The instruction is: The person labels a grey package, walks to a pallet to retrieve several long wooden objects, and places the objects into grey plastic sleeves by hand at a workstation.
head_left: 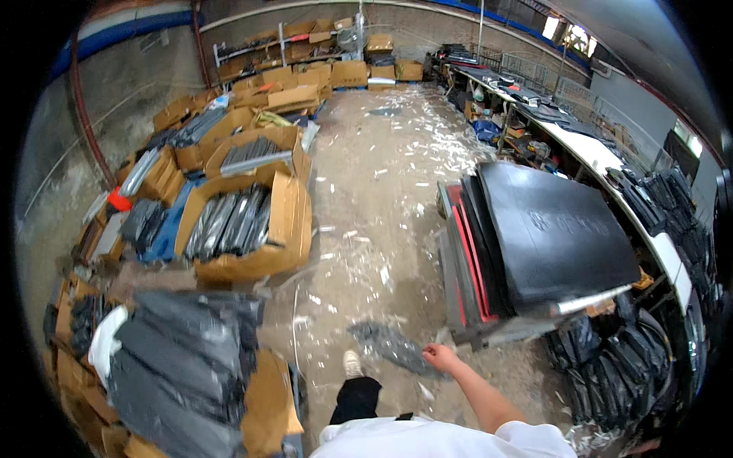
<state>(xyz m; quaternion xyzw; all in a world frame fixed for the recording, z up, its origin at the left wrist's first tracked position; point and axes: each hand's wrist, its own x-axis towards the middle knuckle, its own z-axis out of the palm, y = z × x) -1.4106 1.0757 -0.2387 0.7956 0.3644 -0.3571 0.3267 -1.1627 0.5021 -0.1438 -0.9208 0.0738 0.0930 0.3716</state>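
My right arm reaches forward over the floor, and its hand [440, 357] is closed, fingers together, at the edge of a crumpled, see-through plastic bag [391, 345]. The bag stretches away to the left of the hand, low over the floor, and looks pinched between the fingers. Of my left hand nothing shows. Just right of my hand stands a cart with a tall stack of black sheets [557, 229], a few red edges among them.
Open cardboard boxes [294, 221] with dark wrapped pieces line the left. A heap of grey wrapped bundles [183, 359] lies near left. Along the right runs a long workbench [588, 149], with black bundles [611, 366] below. White scraps [427, 153] litter the concrete floor [347, 183].
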